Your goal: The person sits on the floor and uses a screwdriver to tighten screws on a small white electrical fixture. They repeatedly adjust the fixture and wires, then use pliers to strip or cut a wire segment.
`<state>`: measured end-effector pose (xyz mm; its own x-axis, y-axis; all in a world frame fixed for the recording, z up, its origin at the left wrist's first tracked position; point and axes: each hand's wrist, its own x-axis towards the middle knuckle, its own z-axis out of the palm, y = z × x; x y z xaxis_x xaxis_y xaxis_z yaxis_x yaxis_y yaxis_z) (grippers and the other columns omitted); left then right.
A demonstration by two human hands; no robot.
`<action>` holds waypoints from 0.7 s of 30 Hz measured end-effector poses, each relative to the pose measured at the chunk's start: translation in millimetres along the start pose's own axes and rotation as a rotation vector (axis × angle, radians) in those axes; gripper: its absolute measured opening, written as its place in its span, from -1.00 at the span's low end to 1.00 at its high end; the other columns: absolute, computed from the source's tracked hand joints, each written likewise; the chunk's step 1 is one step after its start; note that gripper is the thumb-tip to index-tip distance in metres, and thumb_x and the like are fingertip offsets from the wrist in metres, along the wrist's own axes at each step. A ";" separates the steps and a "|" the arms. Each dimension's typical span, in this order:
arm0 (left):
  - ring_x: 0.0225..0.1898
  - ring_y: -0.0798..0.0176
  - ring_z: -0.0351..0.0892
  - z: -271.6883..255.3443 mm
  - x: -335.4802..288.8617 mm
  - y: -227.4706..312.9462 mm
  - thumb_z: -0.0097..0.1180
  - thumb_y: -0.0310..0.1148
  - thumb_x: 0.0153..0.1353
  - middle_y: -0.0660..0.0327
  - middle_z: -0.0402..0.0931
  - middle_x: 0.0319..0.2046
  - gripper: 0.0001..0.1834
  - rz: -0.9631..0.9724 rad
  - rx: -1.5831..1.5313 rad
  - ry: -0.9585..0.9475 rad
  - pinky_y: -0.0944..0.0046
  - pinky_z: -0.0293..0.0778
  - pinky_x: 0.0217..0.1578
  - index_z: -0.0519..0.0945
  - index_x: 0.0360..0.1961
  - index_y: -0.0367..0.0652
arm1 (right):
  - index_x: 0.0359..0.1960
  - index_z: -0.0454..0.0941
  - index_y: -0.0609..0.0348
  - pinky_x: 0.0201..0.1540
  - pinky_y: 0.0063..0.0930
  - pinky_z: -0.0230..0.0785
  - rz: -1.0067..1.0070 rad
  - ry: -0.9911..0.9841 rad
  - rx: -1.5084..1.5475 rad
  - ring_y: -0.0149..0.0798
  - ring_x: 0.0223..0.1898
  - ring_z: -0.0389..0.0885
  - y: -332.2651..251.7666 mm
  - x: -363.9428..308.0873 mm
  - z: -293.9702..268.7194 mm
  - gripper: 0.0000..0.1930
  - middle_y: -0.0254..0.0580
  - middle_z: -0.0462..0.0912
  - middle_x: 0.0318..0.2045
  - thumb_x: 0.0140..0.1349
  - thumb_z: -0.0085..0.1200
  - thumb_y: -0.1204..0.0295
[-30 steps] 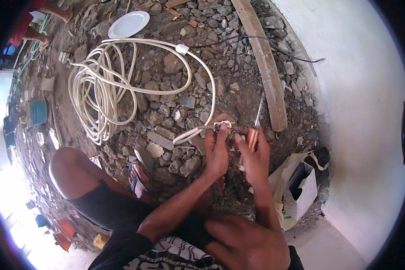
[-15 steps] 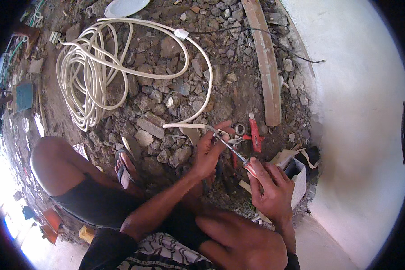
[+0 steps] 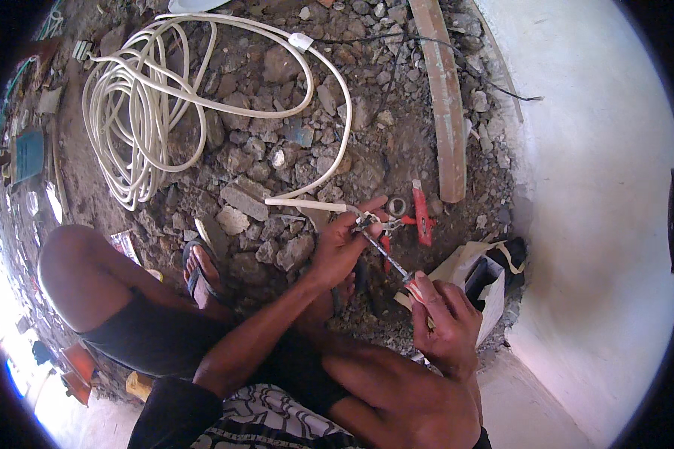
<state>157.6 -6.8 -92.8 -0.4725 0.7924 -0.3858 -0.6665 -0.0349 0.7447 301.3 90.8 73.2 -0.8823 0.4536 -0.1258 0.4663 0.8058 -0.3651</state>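
My right hand (image 3: 448,322) is closed round the red and white handle of a screwdriver (image 3: 387,257), whose metal shaft slants up and left to my left hand. My left hand (image 3: 341,245) pinches a small whitish fitting (image 3: 367,222) at the end of a thick white cable (image 3: 307,203). The screwdriver's tip meets that fitting; fingers partly hide the contact, and the fitting's exact kind is too small to tell. From there the cable loops back to a large loose coil (image 3: 138,123) on the rubble at the far left.
Just beyond my hands lie a red utility knife (image 3: 421,217) and a roll of tape (image 3: 398,206). A box (image 3: 490,303) stands beside my right hand, near the white wall (image 3: 591,194). A long brown strip (image 3: 443,112) and a thin black cable (image 3: 494,87) lie on the broken stones.
The view has shifted slightly, so the surroundings sit a little differently. Both hands keep their holds, and the screwdriver's tip stays at the fitting.
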 end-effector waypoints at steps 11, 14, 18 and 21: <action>0.14 0.36 0.48 -1.0 -1.4 5.9 0.11 -0.31 0.45 0.18 0.53 0.17 -0.53 -0.006 0.068 -0.022 0.27 0.42 0.16 0.44 0.31 -0.24 | 0.18 0.60 0.06 -0.28 -0.27 0.56 0.022 0.022 0.035 -0.09 -0.33 0.67 -0.6 -3.5 5.3 -0.41 -0.11 0.66 -0.28 0.03 0.27 0.67; 0.10 0.38 0.49 4.6 2.5 3.9 0.13 -0.24 0.44 0.21 0.57 0.12 -0.48 0.032 0.048 -0.034 0.30 0.39 0.14 0.41 0.35 -0.17 | 0.23 0.57 -0.04 -0.42 -0.26 0.52 -0.008 0.061 -0.024 -0.13 -0.39 0.66 3.1 -6.4 3.2 -0.41 -0.22 0.64 -0.29 0.09 0.31 0.54; 0.12 0.33 0.50 -1.0 -0.5 0.2 0.10 -0.33 0.45 0.19 0.57 0.10 -0.52 0.051 0.115 -0.016 0.26 0.41 0.17 0.42 0.34 -0.20 | 0.23 0.57 -0.03 -0.41 -0.25 0.52 -0.007 0.055 0.009 -0.13 -0.39 0.66 5.0 -6.3 8.7 -0.41 -0.22 0.64 -0.29 0.09 0.31 0.54; 0.12 0.39 0.48 1.1 -2.0 2.1 0.12 -0.21 0.45 0.21 0.58 0.08 -0.47 0.031 0.180 -0.016 0.30 0.38 0.14 0.40 0.37 -0.14 | 0.23 0.57 -0.03 -0.41 -0.26 0.52 0.002 0.046 -0.003 -0.13 -0.38 0.66 4.5 -8.0 8.1 -0.41 -0.22 0.64 -0.29 0.08 0.31 0.54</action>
<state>157.7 -7.9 -89.9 -0.4810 0.8026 -0.3528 -0.5367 0.0487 0.8424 310.0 87.7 65.0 -0.8776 0.4721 -0.0836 0.4681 0.8060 -0.3623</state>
